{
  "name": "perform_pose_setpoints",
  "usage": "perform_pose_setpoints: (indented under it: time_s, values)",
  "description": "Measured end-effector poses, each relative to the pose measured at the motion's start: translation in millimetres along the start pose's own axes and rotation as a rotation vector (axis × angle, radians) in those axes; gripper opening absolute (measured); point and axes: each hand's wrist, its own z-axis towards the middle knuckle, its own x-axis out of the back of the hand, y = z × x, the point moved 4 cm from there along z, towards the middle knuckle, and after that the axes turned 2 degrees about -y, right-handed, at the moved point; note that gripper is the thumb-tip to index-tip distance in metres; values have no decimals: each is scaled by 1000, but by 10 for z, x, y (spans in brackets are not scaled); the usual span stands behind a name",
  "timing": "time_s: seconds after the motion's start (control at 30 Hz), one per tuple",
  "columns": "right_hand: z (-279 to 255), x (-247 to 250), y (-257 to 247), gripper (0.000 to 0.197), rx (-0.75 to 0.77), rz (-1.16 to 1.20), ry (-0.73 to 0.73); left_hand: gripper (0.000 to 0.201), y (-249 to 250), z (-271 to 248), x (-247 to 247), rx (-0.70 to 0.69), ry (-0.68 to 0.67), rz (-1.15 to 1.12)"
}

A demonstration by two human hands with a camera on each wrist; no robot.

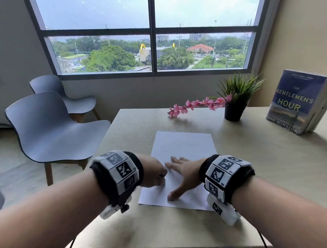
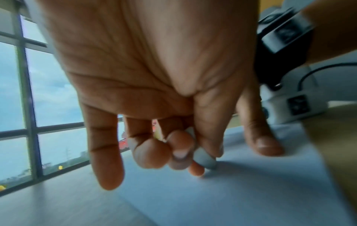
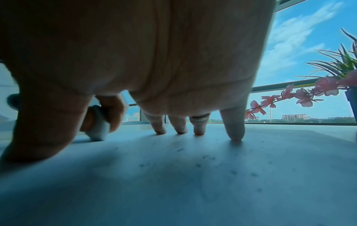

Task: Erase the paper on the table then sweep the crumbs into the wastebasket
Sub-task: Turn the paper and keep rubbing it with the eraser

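A white sheet of paper (image 1: 183, 147) lies in the middle of the wooden table (image 1: 265, 166). My left hand (image 1: 155, 173) pinches a small white eraser (image 2: 204, 159) between thumb and fingers, with its tip down on the paper's left side. The eraser (image 3: 99, 130) also shows beyond my right thumb. My right hand (image 1: 182, 172) lies flat on the paper with its fingers (image 3: 234, 126) spread, holding the sheet down. Dark eraser crumbs (image 3: 203, 159) are scattered on the paper under the right palm. No wastebasket is in view.
A black pot with a green plant (image 1: 235, 101) and a pink flower sprig (image 1: 194, 105) stands at the table's far side. A book (image 1: 299, 101) leans at the far right. Two grey chairs (image 1: 51, 127) stand left of the table, below the window.
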Motion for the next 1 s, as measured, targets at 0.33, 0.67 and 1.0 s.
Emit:
perform_pose_setpoints:
  time_s: [0.33, 0.67, 1.0]
  values:
    - [7, 1, -9, 112, 2, 26, 15, 34, -111, 3, 19, 32, -9, 9]
    - [-4, 9, -7, 112, -5, 21, 4, 36, -191, 20, 55, 78, -14, 27]
    - [30, 3, 12, 113, -3, 27, 17, 35, -253, -25, 43, 69, -7, 1]
